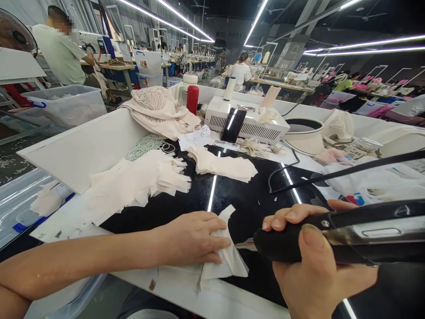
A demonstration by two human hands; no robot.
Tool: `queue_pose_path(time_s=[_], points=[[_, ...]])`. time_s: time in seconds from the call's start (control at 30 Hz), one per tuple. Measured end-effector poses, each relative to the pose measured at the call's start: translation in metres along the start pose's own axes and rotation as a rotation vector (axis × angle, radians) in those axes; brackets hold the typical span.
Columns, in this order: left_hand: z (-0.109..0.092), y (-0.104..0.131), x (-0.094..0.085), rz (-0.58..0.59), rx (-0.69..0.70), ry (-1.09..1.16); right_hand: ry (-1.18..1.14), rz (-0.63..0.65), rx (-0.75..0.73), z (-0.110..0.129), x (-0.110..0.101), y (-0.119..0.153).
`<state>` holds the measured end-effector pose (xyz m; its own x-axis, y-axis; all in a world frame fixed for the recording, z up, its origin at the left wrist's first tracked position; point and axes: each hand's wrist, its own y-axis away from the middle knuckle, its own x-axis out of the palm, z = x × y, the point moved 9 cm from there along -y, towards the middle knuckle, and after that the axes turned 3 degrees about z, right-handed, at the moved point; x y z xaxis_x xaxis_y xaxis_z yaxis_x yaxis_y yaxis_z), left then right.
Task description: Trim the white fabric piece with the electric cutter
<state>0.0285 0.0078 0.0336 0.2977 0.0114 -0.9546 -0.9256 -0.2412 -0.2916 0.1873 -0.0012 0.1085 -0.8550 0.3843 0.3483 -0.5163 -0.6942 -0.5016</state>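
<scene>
My left hand lies palm down on a cream fabric piece at the front edge of the black tabletop, fingers a little apart and pressing on the cloth. In my right hand is a black-handled corded tool with a metal side plate. Its narrow metal tip points left and meets or nearly meets the fabric's right edge. To the left, cream fabric pieces are spread in an overlapping stack. A smaller stack of cream pieces lies farther back.
A phone leans against a white vented box. Nearby stand a red bottle and a round cream container. Green cord lies at left. The tool's black cable crosses the right side. Coworkers sit beyond the white partition.
</scene>
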Motion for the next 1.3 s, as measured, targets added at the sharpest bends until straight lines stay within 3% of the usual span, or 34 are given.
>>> queue_pose_path(time_s=[0.63,0.93,1.07,1.2,1.3], points=[[0.003,0.000,0.002,-0.049,-0.029,0.017,-0.014,-0.023,-0.023,-0.013,0.016,-0.011],[-0.025,0.006,0.003,-0.038,-0.109,-0.121,0.022,0.010,0.011,-0.011,0.019,-0.007],[-0.024,-0.002,-0.003,0.027,0.008,-0.147,0.014,0.018,0.000,-0.006,0.019,-0.005],[-0.010,-0.014,-0.014,-0.002,0.160,-0.109,0.003,0.034,0.017,-0.009,0.017,-0.004],[0.001,-0.018,-0.012,0.014,0.215,-0.064,0.008,0.038,0.010,-0.011,0.017,-0.004]])
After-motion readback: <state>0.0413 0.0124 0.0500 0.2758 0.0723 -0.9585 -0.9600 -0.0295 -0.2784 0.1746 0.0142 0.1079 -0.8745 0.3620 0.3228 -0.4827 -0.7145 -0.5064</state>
